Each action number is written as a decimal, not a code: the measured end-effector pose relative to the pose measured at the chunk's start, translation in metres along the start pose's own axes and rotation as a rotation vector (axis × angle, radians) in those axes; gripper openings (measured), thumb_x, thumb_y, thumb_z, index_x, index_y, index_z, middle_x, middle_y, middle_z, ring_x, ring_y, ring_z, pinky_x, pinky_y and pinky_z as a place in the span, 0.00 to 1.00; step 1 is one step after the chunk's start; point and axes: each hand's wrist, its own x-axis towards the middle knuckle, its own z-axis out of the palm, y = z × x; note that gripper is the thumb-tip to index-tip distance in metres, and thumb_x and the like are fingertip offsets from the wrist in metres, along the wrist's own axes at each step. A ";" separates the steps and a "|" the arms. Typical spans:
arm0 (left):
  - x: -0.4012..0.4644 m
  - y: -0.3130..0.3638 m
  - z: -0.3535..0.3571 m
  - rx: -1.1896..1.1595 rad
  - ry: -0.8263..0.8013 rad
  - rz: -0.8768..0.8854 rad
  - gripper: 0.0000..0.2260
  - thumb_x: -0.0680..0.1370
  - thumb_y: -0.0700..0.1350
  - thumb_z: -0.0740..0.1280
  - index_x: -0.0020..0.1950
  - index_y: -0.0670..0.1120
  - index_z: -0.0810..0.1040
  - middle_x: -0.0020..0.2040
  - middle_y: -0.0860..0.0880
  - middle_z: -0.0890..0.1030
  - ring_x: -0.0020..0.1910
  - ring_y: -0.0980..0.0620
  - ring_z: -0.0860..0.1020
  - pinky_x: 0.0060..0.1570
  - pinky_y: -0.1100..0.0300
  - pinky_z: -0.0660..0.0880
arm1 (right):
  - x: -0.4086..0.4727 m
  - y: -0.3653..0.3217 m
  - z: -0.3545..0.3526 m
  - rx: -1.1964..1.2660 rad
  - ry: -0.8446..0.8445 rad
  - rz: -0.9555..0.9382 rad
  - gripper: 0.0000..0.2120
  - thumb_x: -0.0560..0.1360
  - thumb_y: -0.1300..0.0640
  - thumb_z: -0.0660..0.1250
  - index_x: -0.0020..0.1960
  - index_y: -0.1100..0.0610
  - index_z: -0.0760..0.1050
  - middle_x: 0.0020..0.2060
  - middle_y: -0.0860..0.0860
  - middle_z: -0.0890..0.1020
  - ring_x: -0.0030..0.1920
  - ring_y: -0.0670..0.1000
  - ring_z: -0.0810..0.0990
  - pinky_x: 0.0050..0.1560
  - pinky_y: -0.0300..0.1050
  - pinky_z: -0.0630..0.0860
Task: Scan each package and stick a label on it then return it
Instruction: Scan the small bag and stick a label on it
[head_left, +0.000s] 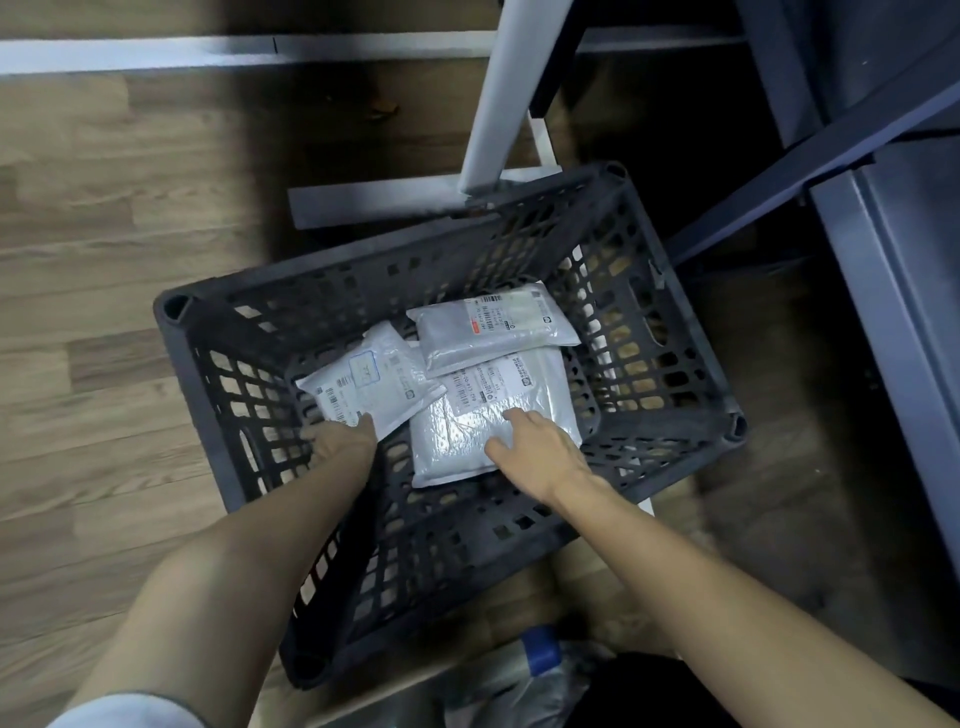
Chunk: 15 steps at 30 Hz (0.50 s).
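A dark slatted plastic crate (208, 395) stands on the wooden floor and holds three white mailer packages with printed labels. My left hand (340, 439) is down inside the crate, fingers closed on the near corner of the left package (371, 384). My right hand (540, 452) lies flat, fingers apart, on the large package (467, 436) at the bottom middle. A third package (493, 327) lies on top at the far side, partly overlapping the large one.
A white table leg (498, 93) and its floor bar (374, 200) stand just beyond the crate. Grey metal shelving (893, 260) rises at the right. A clear plastic bag with a blue-capped item (540, 654) lies near my feet.
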 end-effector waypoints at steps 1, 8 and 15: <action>0.000 -0.001 0.000 0.005 0.013 -0.007 0.35 0.75 0.52 0.70 0.70 0.33 0.56 0.66 0.33 0.71 0.66 0.34 0.70 0.65 0.45 0.67 | 0.000 0.000 0.000 0.006 0.007 -0.002 0.25 0.79 0.47 0.56 0.72 0.57 0.64 0.67 0.56 0.72 0.65 0.58 0.70 0.64 0.50 0.66; -0.011 0.004 -0.017 -0.194 0.057 0.177 0.24 0.72 0.48 0.73 0.64 0.43 0.69 0.59 0.41 0.79 0.60 0.39 0.75 0.62 0.47 0.71 | -0.008 -0.004 -0.012 0.083 0.046 -0.004 0.25 0.79 0.47 0.55 0.72 0.57 0.63 0.67 0.56 0.71 0.66 0.57 0.70 0.63 0.51 0.68; -0.037 0.024 -0.040 -0.305 0.025 0.266 0.19 0.74 0.45 0.72 0.63 0.46 0.72 0.53 0.43 0.78 0.46 0.46 0.74 0.50 0.57 0.72 | -0.029 0.005 -0.033 0.129 0.112 0.015 0.25 0.79 0.47 0.56 0.72 0.57 0.63 0.67 0.56 0.71 0.65 0.58 0.70 0.62 0.51 0.69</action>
